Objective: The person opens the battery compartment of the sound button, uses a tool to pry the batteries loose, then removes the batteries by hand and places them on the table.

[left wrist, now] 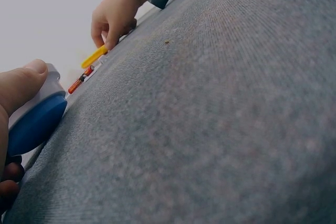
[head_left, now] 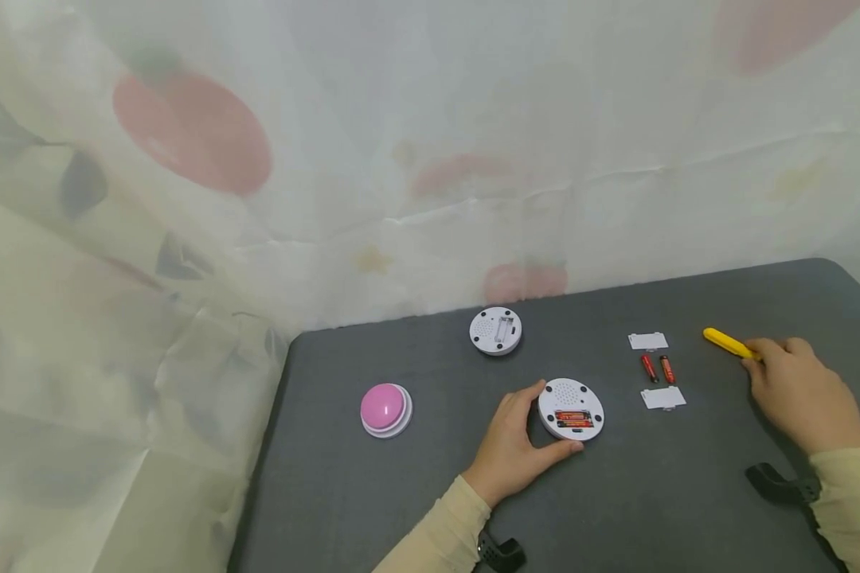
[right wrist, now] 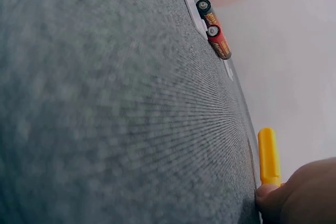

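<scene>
My left hand (head_left: 510, 447) holds a round white push-button light (head_left: 568, 390) by its sides, thumb and fingers spread around the rim. It lies underside up, and two red batteries (head_left: 573, 419) sit in its uncovered compartment. From the left wrist, its blue dome (left wrist: 39, 124) shows beneath the white base. Farther right, my right hand (head_left: 806, 394) pinches one end of a yellow-handled screwdriver (head_left: 727, 342); its shaft is hidden by the fingers. The handle (right wrist: 268, 153) points away from the hand in the right wrist view.
Two loose red batteries (head_left: 658, 368) lie between two white battery covers, one behind (head_left: 648, 341) and one in front (head_left: 663, 398). Another upturned white unit (head_left: 496, 331) has a bare compartment near the back edge. At left stands a pink-domed button (head_left: 385, 407). A patterned curtain (head_left: 401, 159) hangs behind the grey table (head_left: 416, 509).
</scene>
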`<state>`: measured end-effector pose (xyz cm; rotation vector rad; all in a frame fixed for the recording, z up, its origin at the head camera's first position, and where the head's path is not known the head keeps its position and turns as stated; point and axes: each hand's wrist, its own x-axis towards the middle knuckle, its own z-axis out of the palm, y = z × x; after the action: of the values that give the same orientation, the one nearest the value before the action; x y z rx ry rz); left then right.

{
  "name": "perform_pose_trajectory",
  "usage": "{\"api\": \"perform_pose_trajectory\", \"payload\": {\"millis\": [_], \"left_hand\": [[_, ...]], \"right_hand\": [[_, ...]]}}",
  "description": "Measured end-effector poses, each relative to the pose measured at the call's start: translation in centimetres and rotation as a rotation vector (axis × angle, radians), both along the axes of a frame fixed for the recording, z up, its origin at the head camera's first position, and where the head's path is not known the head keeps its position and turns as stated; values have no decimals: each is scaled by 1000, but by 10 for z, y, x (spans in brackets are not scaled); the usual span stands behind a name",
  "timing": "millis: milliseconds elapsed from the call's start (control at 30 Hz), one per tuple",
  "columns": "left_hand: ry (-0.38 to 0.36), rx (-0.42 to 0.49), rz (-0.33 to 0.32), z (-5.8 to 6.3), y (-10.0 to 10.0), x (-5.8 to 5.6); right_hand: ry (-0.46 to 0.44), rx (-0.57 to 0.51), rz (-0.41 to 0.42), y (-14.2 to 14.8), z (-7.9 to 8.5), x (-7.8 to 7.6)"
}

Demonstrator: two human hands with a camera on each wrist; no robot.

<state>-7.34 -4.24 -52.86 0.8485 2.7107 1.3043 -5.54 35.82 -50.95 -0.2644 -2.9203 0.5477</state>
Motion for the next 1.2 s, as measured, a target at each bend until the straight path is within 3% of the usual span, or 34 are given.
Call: {"api": "perform_pose_trajectory", "payload": {"millis": [467,700,833,1033,1200], "left_hand": [[10,-9,3,1,1,-1],[13,-8,0,0,0,-1],[16,-10,-7,-1,0,-1],[22,-9,-6,-2,1,-1],[26,-9,0,-1,1,-1]], "right_hand": [[139,-95,-22,-11,11,-4],[355,-166,22,-23,18,3],[408,-334,116,-40,23,8],[371,-691,236,-68,32,15],[353,-859,367,-86,33,18]]}}
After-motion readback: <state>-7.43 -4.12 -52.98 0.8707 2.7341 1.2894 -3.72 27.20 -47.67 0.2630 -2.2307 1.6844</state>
